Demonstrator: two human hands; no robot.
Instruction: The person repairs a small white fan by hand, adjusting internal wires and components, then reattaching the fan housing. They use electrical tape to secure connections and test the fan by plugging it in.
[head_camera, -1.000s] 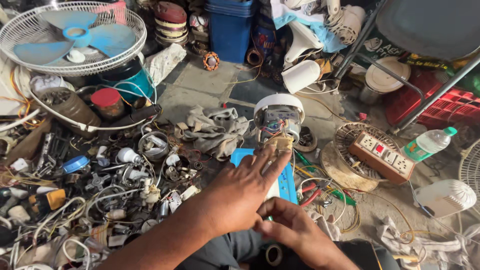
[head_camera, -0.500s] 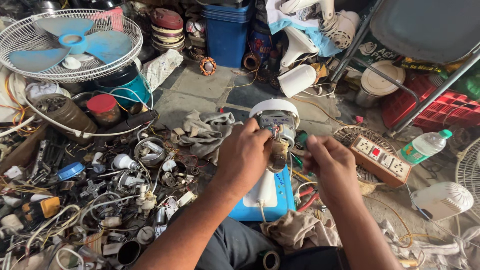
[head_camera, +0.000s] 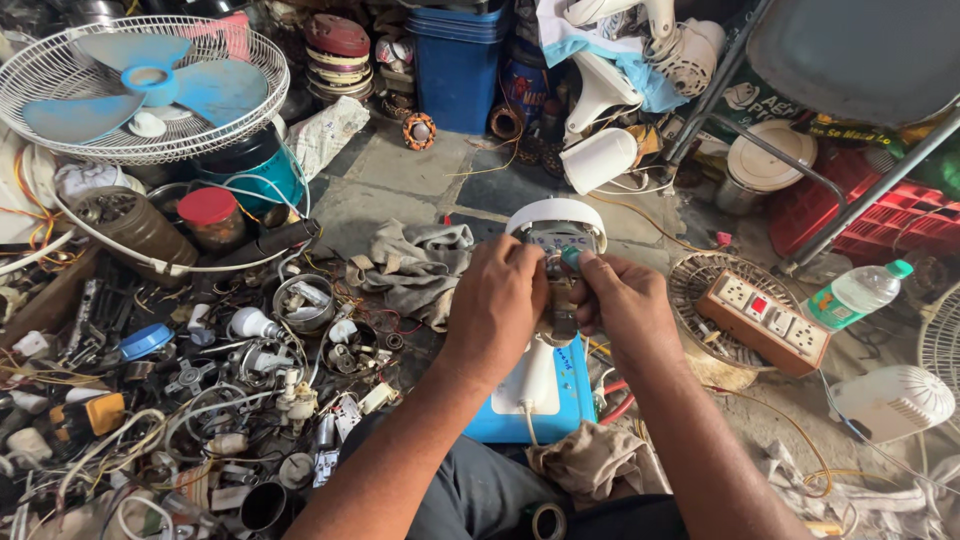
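A small table fan lies in front of me, with a white round housing (head_camera: 556, 214) at its top, an exposed motor (head_camera: 560, 318) in the middle and a blue and white base (head_camera: 556, 398) nearest my lap. My left hand (head_camera: 497, 305) is wrapped around the left side of the motor. My right hand (head_camera: 626, 306) grips the right side and pinches a small green-handled tool (head_camera: 570, 257) against the top of the motor, just under the housing. My fingers hide most of the motor.
A heap of wires and small parts (head_camera: 200, 400) fills the left, below a fan grille with blue blades (head_camera: 140, 85). A grey rag (head_camera: 420, 262) lies left of the fan. A power strip (head_camera: 765, 320), plastic bottle (head_camera: 856, 292) and red crate (head_camera: 860, 210) are on the right. A blue bin (head_camera: 455, 60) stands behind.
My right hand has come up from my lap to the fan's motor with the green tool. My left hand has moved up and closed around the motor.
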